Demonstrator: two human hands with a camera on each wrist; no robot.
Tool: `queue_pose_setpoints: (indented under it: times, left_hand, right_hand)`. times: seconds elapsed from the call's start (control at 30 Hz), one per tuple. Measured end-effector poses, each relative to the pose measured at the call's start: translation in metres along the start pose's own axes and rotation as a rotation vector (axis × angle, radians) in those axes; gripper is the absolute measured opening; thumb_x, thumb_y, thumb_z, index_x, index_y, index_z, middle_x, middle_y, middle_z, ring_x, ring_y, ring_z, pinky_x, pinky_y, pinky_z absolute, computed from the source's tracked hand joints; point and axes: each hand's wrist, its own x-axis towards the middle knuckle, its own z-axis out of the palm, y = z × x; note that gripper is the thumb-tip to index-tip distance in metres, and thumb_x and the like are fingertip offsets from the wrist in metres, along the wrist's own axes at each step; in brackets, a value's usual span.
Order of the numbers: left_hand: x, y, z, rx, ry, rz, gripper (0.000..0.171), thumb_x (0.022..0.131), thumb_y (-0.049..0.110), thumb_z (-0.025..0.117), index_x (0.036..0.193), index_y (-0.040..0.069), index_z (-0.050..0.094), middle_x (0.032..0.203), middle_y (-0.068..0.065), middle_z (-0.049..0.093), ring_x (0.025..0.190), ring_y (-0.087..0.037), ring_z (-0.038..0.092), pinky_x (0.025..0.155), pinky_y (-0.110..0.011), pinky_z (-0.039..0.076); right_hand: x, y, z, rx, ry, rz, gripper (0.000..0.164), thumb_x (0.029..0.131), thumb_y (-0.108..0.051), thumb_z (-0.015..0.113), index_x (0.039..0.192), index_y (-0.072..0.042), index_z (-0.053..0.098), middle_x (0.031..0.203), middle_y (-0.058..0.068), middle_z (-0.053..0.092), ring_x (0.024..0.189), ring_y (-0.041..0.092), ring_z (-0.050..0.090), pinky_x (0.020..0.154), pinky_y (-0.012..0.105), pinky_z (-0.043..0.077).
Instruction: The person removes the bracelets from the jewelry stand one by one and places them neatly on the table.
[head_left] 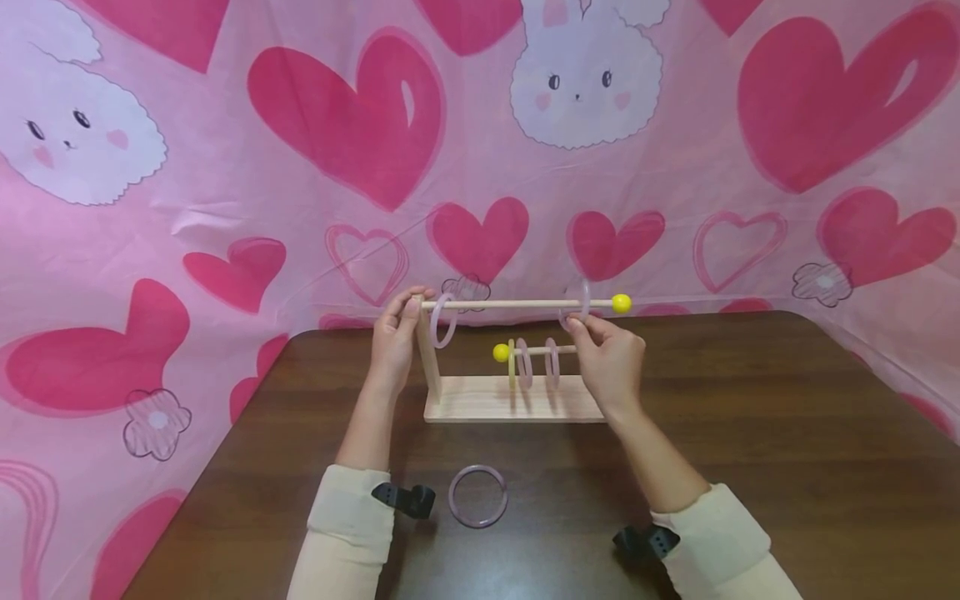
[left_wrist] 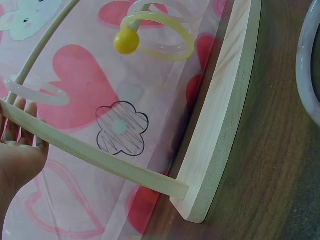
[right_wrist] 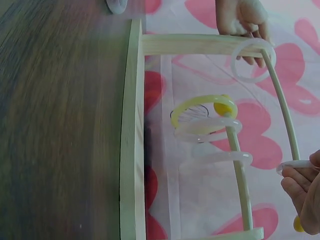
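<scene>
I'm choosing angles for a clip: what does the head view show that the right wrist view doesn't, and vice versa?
Only the head view: both sleeves and the printed rabbits.

Only the right wrist view: the second post, where the lower rod joins it, hidden by the right hand in the head view.

Both: the left hand at the other post's top, the right hand pinching a pale ring, the yellow ring, and the loose ring on the table, partly cropped by the wrist view.
</scene>
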Motion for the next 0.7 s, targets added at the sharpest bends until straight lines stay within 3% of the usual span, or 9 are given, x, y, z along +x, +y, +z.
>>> queue_pose_setpoints:
  times: [0.23,0.7]
  left_hand:
    - [0.000,0.001,0.001,0.001,0.003,-0.002,0.020,0.097,0.011,0.047,0.109,0.006,0.061,0.102,0.001,0.065,0.102,-0.015,0.055,0.094,-0.029,0.038]
    - [0.000,0.001,0.000,0.005,0.002,-0.008,0.023,0.096,0.012,0.048,0.113,0.001,0.058,0.102,0.002,0.065,0.103,-0.014,0.055,0.095,-0.031,0.038]
  right_hand:
    - [0.001,0.003,-0.006,0.007,0.006,0.017,0.013,0.081,-0.012,0.071,0.088,-0.001,0.074,0.077,0.011,0.069,0.063,0.014,0.060,0.052,0.014,0.037]
    - [0.005,0.008,-0.018,-0.024,0.032,0.063,0.011,0.080,-0.011,0.071,0.087,-0.002,0.074,0.073,0.011,0.069,0.059,-0.008,0.050,0.053,0.012,0.037]
